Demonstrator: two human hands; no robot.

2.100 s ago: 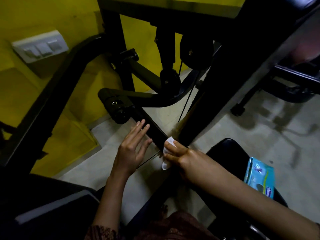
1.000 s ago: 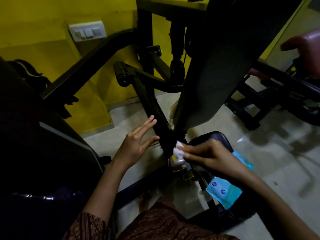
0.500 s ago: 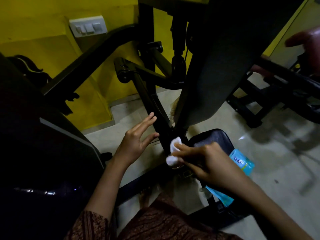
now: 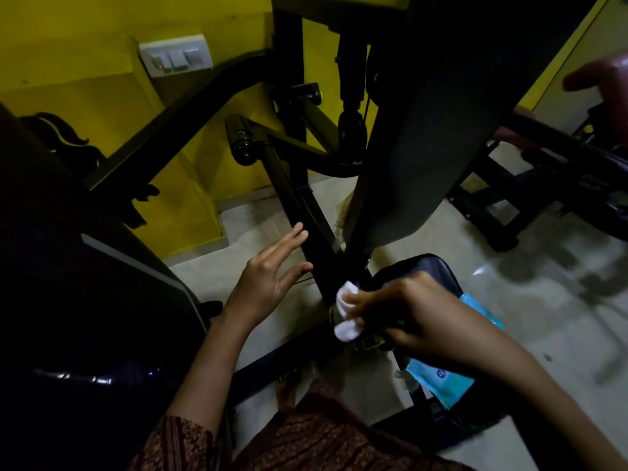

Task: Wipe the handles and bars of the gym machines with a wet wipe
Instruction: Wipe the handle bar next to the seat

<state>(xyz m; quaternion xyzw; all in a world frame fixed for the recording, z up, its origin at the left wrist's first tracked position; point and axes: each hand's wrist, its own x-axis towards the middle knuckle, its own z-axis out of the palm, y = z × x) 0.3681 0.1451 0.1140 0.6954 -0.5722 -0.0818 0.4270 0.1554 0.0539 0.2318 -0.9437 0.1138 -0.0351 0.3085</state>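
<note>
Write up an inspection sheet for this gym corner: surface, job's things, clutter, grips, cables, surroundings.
Surface: pale tiled floor, glossy, with shadows across it.
Job's things: white wet wipe bunched against the lower end of the sloping black bar; blue wipe pack on the dark seat, partly hidden by the right arm.
Clutter: nothing seen.
Grips: left hand open, fingers straight, beside the bar, contact unclear; right hand pinches the wet wipe.
Cables: a thin cable beside the upright post, mostly hidden.
Surroundings: yellow wall with a switch plate; another black machine to the right.
</note>
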